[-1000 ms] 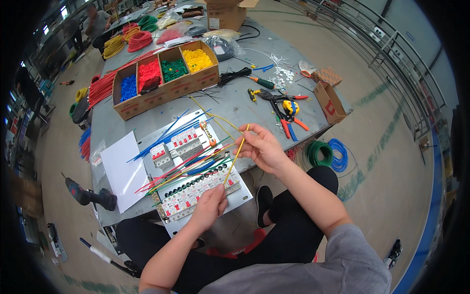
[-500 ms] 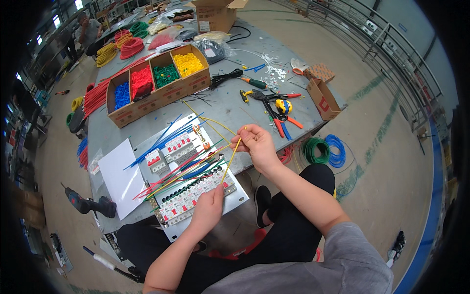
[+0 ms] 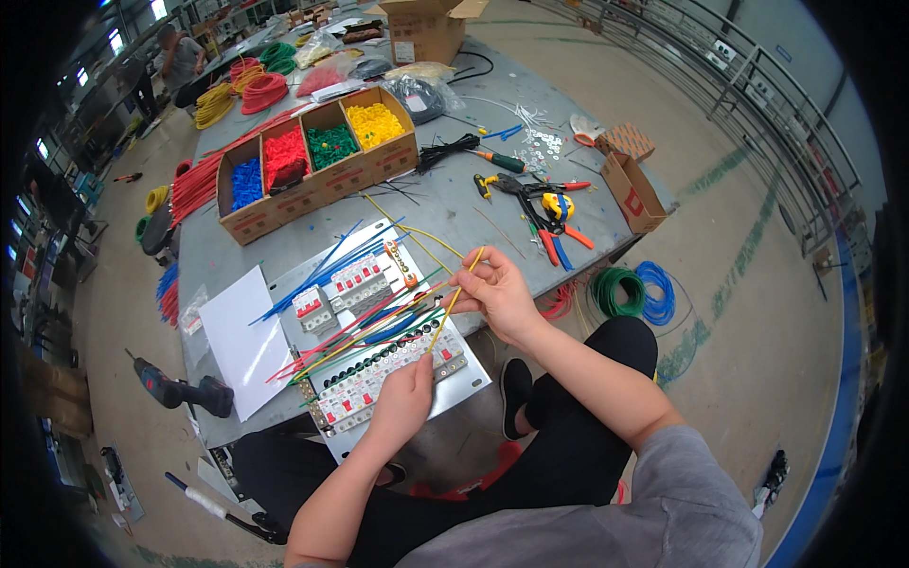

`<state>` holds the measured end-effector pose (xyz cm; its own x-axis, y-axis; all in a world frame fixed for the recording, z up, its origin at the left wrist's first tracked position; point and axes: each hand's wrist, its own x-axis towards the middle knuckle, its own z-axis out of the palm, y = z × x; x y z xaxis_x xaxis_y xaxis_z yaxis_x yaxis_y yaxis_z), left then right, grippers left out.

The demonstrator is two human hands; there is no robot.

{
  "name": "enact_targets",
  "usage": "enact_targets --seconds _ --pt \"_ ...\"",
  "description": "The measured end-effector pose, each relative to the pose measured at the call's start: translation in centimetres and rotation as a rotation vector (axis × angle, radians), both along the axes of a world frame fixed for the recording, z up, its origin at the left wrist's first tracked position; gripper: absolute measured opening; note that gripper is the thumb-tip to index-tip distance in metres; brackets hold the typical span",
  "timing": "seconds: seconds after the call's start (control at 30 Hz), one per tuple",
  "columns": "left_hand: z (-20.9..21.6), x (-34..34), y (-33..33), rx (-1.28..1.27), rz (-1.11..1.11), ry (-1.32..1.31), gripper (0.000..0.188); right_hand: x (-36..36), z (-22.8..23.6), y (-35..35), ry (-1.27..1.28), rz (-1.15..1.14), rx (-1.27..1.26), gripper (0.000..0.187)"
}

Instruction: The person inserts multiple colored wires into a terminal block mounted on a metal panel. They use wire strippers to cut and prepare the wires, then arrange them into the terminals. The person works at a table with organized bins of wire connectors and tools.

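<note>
Left hand: yours (image 3: 405,390) is closed on the lower part of the yellow wire, over the breaker row; the wire's end is hidden in your grip.
Right hand: yours (image 3: 497,295) pinches the same wire higher up between thumb and fingers; a short tip rises past them.
Yellow wire: it (image 3: 439,331) slants between your two hands, above the right end of the mounting plate (image 3: 476,373).
Plate: it juts past the tabletop's near edge; the breaker row (image 3: 356,402) lines its near side, loose coloured wires cross its middle, and two breaker blocks (image 3: 360,275) stand farther back.
Left of plate: a white sheet (image 3: 244,341); a drill (image 3: 180,388) by the tabletop's near left corner.
Behind plate: a divided cardboard box (image 3: 327,197) of coloured small parts.
Right: pliers (image 3: 551,248) and a tape measure (image 3: 559,206) near the tabletop's near edge; a small open carton (image 3: 632,189) at its near right corner.
Floor: green coil (image 3: 617,292) beside blue coil (image 3: 655,292).
</note>
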<state>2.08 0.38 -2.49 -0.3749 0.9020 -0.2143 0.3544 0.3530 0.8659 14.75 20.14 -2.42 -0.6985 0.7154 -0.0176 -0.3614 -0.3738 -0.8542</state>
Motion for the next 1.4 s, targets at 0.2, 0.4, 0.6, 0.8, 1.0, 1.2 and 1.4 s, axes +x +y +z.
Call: enact_targets --seconds 0.2,0.4,0.6,0.8,1.0,1.2,1.4 --pt "1.4 -0.1 0.2 -0.011 -0.019 0.048 0.052 -0.3 0.2 -0.1 0.023 -0.039 0.017 0.019" --pt "1.3 0.1 0.1 -0.013 -0.026 0.077 0.053 0.3 0.8 0.8 0.041 -0.013 -0.040 0.018" --pt "0.7 0.1 0.1 0.000 -0.019 0.098 0.051 0.1 -0.7 0.7 0.057 -0.099 0.090 0.020" --pt "1.3 0.0 -0.1 0.015 -0.011 0.141 0.048 0.2 -0.3 1.0 0.074 0.015 -0.077 0.020" --pt "1.3 -0.2 -0.2 -0.005 -0.001 0.197 0.047 -0.5 -1.2 -1.4 -0.057 0.134 -0.045 0.018" --pt "0.3 -0.3 -0.2 0.010 0.035 0.180 0.048 -0.9 -1.4 -1.7 -0.055 0.082 0.017 0.020" --pt "0.6 -0.3 -0.3 0.011 0.034 0.190 0.047 -0.5 -0.6 -0.7 -0.031 0.086 -0.081 0.050"
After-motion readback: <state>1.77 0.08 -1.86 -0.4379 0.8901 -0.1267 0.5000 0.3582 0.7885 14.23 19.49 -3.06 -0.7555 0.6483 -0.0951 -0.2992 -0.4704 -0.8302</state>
